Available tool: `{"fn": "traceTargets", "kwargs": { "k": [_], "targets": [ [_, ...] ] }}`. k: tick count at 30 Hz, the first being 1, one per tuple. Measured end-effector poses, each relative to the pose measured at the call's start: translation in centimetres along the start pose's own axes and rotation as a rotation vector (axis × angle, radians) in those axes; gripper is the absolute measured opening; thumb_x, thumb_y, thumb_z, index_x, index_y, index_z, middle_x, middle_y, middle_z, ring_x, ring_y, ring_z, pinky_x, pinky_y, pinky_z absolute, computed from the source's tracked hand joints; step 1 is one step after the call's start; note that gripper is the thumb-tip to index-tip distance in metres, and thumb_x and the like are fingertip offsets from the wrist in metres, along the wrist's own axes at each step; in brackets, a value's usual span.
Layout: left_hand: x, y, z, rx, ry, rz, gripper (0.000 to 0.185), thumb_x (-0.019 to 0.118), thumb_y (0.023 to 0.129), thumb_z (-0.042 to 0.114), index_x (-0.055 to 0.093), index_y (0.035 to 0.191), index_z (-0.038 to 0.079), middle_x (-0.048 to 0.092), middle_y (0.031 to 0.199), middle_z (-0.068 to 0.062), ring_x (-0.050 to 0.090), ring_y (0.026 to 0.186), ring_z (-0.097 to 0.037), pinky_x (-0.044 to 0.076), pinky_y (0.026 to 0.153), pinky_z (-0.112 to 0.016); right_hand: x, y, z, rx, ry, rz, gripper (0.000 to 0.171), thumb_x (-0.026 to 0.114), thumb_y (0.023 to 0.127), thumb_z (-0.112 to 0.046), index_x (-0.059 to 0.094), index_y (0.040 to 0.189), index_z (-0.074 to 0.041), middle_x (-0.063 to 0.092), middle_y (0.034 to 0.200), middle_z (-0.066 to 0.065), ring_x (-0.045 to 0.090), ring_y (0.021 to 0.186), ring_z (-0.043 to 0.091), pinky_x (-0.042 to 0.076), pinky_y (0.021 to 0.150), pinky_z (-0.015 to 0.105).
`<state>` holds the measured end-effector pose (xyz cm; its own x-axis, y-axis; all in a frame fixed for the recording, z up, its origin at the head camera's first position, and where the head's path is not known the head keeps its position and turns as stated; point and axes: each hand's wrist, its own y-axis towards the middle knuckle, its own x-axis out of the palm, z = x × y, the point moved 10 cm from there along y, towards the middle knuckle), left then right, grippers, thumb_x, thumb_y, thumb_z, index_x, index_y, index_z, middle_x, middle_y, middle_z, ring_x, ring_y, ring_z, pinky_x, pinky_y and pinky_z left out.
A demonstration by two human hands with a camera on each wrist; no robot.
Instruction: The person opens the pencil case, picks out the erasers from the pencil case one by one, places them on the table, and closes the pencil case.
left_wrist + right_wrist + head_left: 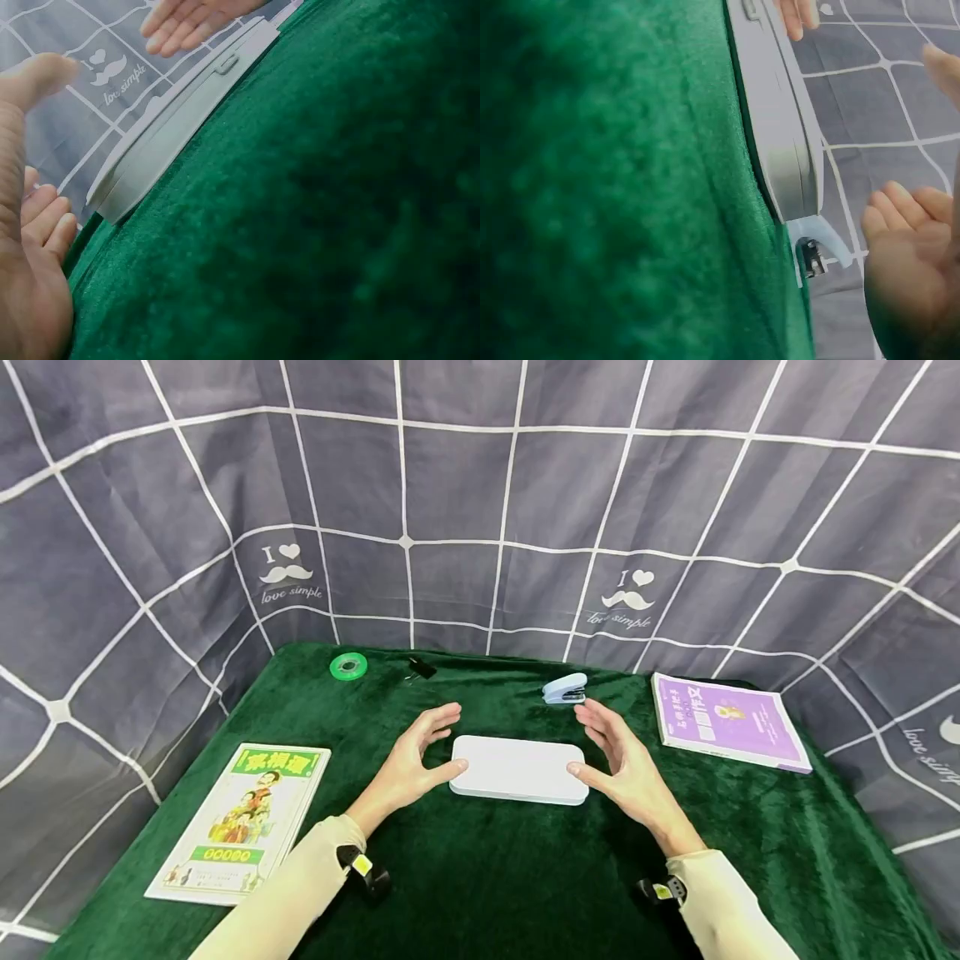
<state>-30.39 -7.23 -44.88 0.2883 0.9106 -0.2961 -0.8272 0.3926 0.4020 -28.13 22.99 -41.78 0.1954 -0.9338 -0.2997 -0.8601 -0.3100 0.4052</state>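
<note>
A white case point(519, 768) lay flat at the middle of the green surface point(525, 893). The left hand point(415, 760) and right hand point(622, 758) flanked its short ends, fingers straight and spread, thumbs just at its edges, gripping nothing.

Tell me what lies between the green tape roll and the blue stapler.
In the head view, a black binder clip lies between the green tape roll and the blue stapler.
</note>
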Motion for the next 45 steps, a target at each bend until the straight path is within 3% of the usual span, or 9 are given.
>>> {"fn": "traceTargets", "kwargs": {
  "k": [4, 8, 13, 18, 22, 27, 32, 40, 45],
  "targets": [
    [0.6, 0.0, -0.4, -0.047, 0.053, -0.055, 0.087, 0.091, 0.094, 0.019, 0.045, 0.167, 0.007, 0.047, 0.171, -0.019, 0.05, 0.157, -0.033, 0.042, 0.13, -0.051, 0.4, -0.4, 1.5, 0.045, 0.039, -0.077, 0.086, 0.08, 0.096, 0.01, 0.038, 0.169, -0.003, 0.047, 0.168, 0.027, 0.047, 0.156, 0.03, 0.038, 0.129, 0.025],
    [0.8, -0.1, -0.8, -0.071, 0.107, -0.086, 0.098, 0.098, 0.087, 0.025, 0.045, 0.166, 0.003, 0.049, 0.169, -0.017, 0.052, 0.155, -0.03, 0.042, 0.13, -0.048, 0.9, -1.1, 3.3, 0.129, -0.022, -0.156, 0.085, 0.087, 0.095, 0.0, 0.042, 0.167, -0.002, 0.051, 0.165, 0.028, 0.055, 0.151, 0.027, 0.044, 0.122, 0.018],
    [1.1, 0.0, -1.1, -0.083, 0.17, -0.118, 0.107, 0.104, 0.08, 0.033, 0.047, 0.166, 0.004, 0.053, 0.167, -0.014, 0.054, 0.153, -0.028, 0.044, 0.129, -0.047, 1.1, -1.3, 4.4, 0.172, -0.142, -0.2, 0.091, 0.099, 0.086, -0.012, 0.05, 0.162, -0.004, 0.061, 0.157, 0.015, 0.064, 0.136, 0.023, 0.05, 0.108, 0.014],
    [1.1, 0.0, -1.5, -0.093, 0.263, -0.141, 0.107, 0.107, 0.076, 0.037, 0.052, 0.164, 0.008, 0.058, 0.162, -0.006, 0.061, 0.145, -0.027, 0.05, 0.124, -0.048, 1.2, -1.1, 4.4, 0.16, -0.229, -0.24, 0.097, 0.104, 0.081, -0.019, 0.052, 0.162, -0.007, 0.057, 0.153, 0.006, 0.065, 0.132, 0.029, 0.053, 0.106, 0.018],
    [1.3, 0.1, -1.8, -0.092, 0.34, -0.158, 0.101, 0.106, 0.076, 0.037, 0.057, 0.161, 0.01, 0.061, 0.158, -0.002, 0.064, 0.139, -0.027, 0.055, 0.118, -0.05, 1.2, -1.0, 4.4, 0.147, -0.263, -0.249, 0.097, 0.105, 0.079, -0.02, 0.054, 0.161, -0.01, 0.058, 0.151, 0.002, 0.067, 0.13, 0.025, 0.052, 0.105, 0.017],
    [1.6, 0.2, -1.7, -0.088, 0.386, -0.172, 0.096, 0.106, 0.078, 0.035, 0.06, 0.159, 0.011, 0.063, 0.156, -0.003, 0.064, 0.136, -0.027, 0.057, 0.114, -0.05, 0.8, -0.8, 4.5, 0.126, -0.201, -0.216, 0.09, 0.108, 0.074, -0.016, 0.064, 0.152, -0.012, 0.064, 0.143, 0.006, 0.071, 0.122, 0.026, 0.055, 0.105, 0.019],
    [1.7, 0.2, -1.1, -0.071, 0.395, -0.165, 0.093, 0.106, 0.078, 0.033, 0.062, 0.157, 0.009, 0.064, 0.154, -0.004, 0.065, 0.134, -0.028, 0.058, 0.113, -0.049, 0.3, -0.6, 4.7, 0.165, -0.17, -0.186, 0.086, 0.111, 0.068, -0.017, 0.071, 0.145, -0.018, 0.068, 0.141, 0.004, 0.073, 0.121, 0.026, 0.057, 0.105, 0.019],
    [1.7, 0.3, -0.9, -0.073, 0.405, -0.152, 0.095, 0.106, 0.077, 0.033, 0.061, 0.157, 0.01, 0.064, 0.154, -0.005, 0.066, 0.134, -0.028, 0.058, 0.113, -0.05, 0.0, -0.3, 4.9, 0.252, -0.066, -0.213, 0.075, 0.103, 0.078, -0.009, 0.072, 0.146, -0.015, 0.076, 0.136, 0.009, 0.074, 0.118, 0.026, 0.062, 0.094, 0.025],
    [1.5, 0.1, -1.3, -0.122, 0.396, -0.144, 0.103, 0.106, 0.076, 0.034, 0.055, 0.163, 0.014, 0.063, 0.155, -0.006, 0.068, 0.134, -0.028, 0.056, 0.115, -0.052, -0.3, 0.0, 5.0, 0.342, -0.071, -0.242, 0.063, 0.094, 0.091, -0.013, 0.071, 0.149, -0.012, 0.076, 0.137, 0.012, 0.074, 0.119, 0.024, 0.061, 0.097, 0.025]
  ]
}}
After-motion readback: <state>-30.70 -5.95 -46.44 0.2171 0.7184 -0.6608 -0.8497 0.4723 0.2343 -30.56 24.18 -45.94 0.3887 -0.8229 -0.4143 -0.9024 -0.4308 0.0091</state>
